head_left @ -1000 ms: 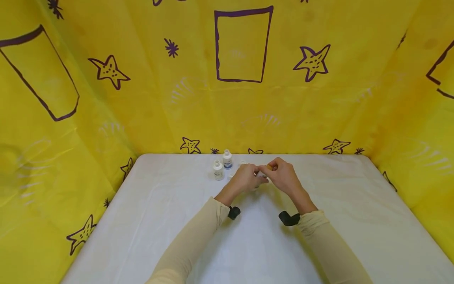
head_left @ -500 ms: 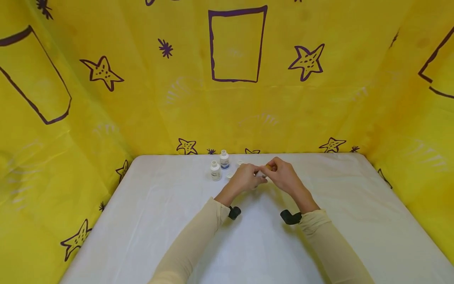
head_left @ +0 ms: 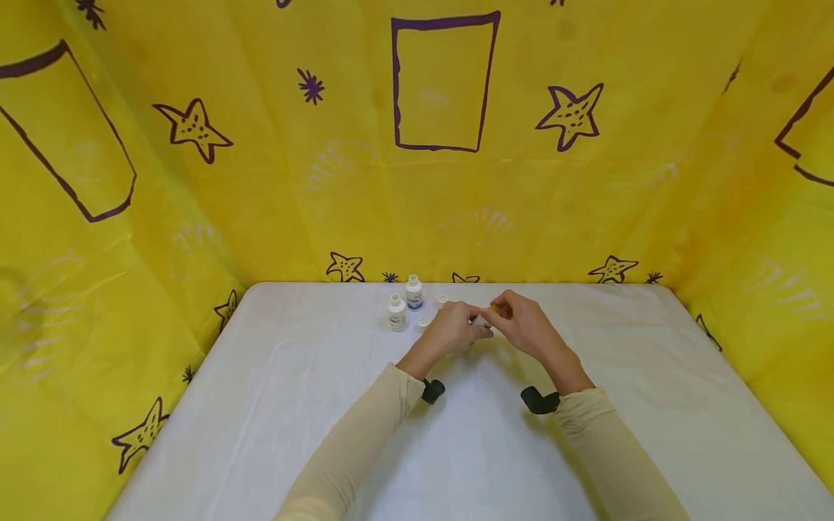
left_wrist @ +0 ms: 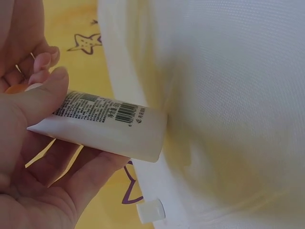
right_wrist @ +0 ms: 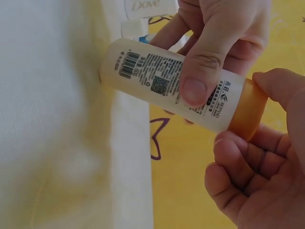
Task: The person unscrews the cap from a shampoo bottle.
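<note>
My left hand point(head_left: 451, 325) grips a small white bottle point(right_wrist: 152, 71) printed with dark text and a barcode, its thumb lying over the label. The bottle tilts, its base toward the white table in both wrist views. At its other end is an orange cap point(right_wrist: 249, 109). My right hand point(head_left: 526, 325) pinches this cap between thumb and fingers, the other fingers curled below. In the head view the hands hide most of the bottle.
Left of my hands, two white bottles without caps, a front one point(head_left: 397, 318) and a back one with a blue label point(head_left: 413, 295), stand upright on the white table point(head_left: 313, 391). Two small white caps, one farther back point(head_left: 442, 301), one nearer point(head_left: 423, 324), lie beside them. Yellow cloth point(head_left: 260, 181) surrounds the table.
The right wrist has shifted slightly to the right, while both hands keep their hold on the bottle and its cap. The head view sways a little.
</note>
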{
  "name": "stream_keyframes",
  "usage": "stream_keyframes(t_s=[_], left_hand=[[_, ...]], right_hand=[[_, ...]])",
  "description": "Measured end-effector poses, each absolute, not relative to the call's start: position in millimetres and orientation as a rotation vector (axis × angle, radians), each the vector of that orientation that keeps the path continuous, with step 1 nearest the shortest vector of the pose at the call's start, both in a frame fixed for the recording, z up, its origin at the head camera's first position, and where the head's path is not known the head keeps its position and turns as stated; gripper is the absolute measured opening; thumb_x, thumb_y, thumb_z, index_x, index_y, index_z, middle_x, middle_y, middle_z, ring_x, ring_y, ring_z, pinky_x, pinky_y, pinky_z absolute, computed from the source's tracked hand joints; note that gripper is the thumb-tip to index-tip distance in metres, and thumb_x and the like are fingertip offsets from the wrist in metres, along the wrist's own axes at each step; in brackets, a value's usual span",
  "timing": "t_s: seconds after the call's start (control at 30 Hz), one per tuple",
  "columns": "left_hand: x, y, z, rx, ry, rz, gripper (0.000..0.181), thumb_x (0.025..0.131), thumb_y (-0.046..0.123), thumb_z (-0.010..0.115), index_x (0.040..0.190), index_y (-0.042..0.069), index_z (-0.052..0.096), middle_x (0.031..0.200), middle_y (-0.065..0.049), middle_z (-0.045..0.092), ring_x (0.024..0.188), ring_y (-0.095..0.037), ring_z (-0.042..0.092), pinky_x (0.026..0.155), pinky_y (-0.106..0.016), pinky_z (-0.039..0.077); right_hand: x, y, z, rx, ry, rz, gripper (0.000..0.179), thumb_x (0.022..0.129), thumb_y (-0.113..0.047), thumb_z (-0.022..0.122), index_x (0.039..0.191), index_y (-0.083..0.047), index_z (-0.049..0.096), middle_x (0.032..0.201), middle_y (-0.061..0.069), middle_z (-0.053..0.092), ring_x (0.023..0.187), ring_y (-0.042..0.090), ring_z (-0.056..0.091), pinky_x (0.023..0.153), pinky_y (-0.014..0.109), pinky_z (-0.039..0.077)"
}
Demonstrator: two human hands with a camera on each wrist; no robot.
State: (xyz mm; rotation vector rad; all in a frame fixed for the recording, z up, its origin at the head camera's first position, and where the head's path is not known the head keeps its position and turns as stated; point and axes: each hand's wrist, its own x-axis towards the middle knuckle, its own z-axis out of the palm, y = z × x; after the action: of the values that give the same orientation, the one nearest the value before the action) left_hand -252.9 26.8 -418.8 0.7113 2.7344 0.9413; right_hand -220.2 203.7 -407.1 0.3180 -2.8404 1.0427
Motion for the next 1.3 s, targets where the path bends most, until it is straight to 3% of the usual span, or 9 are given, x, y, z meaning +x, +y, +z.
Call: stream_keyframes(t_s=[0.33,0.67,0.9,1.17,1.3], left_hand=[[-252.6,28.4,-418.3,0.668,2.725,0.941,0.027,0.092,0.033,0.076,0.117,0.022,0.077,0.082,0.004,0.069,0.067,-0.012,0.057,0.058,-0.022,0.042],[-253.4,29.4,-418.3,0.698,2.729,0.953,0.022,0.091,0.033,0.077,0.107,0.018,0.078,0.08,0.003,0.07,0.066,-0.011,0.057,0.058,-0.021,0.043],[-252.9,31.2,-415.7,0.693,2.741,0.913,0.025,0.092,0.032,0.077,0.111,0.016,0.078,0.088,0.003,0.071,0.074,-0.013,0.057,0.063,-0.021,0.042],[-254.5,35.6,-418.1,0.765,2.821,0.837,0.023,0.09,0.033,0.078,0.102,0.013,0.076,0.071,0.005,0.054,0.067,-0.011,0.05,0.06,-0.02,0.034],[-253.4,37.8,-420.5,0.728,2.804,0.865,0.022,0.091,0.032,0.078,0.101,0.013,0.077,0.072,0.005,0.057,0.068,-0.011,0.051,0.06,-0.02,0.035]], right_hand=[[-215.3,204.8,-403.0,0.45,-2.836,0.963,0.039,0.102,-0.03,0.063,0.122,0.003,0.062,0.102,0.015,0.068,0.088,0.026,0.062,0.084,0.046,0.054],[-214.3,209.8,-403.4,0.568,-2.808,0.944,0.043,0.102,-0.022,0.062,0.134,0.007,0.058,0.117,0.02,0.071,0.104,0.036,0.068,0.089,0.05,0.056],[-211.4,215.5,-404.1,0.604,-2.826,0.929,0.043,0.102,-0.018,0.061,0.14,0.002,0.055,0.116,0.02,0.068,0.105,0.035,0.063,0.089,0.051,0.054],[-211.8,221.6,-406.1,0.709,-2.813,1.039,0.037,0.101,0.0,0.057,0.137,-0.007,0.056,0.131,0.018,0.064,0.115,0.038,0.062,0.095,0.056,0.052],[-211.5,223.9,-407.7,0.687,-2.831,1.04,0.045,0.1,-0.002,0.06,0.144,-0.006,0.052,0.13,0.019,0.064,0.115,0.037,0.062,0.093,0.054,0.052]])
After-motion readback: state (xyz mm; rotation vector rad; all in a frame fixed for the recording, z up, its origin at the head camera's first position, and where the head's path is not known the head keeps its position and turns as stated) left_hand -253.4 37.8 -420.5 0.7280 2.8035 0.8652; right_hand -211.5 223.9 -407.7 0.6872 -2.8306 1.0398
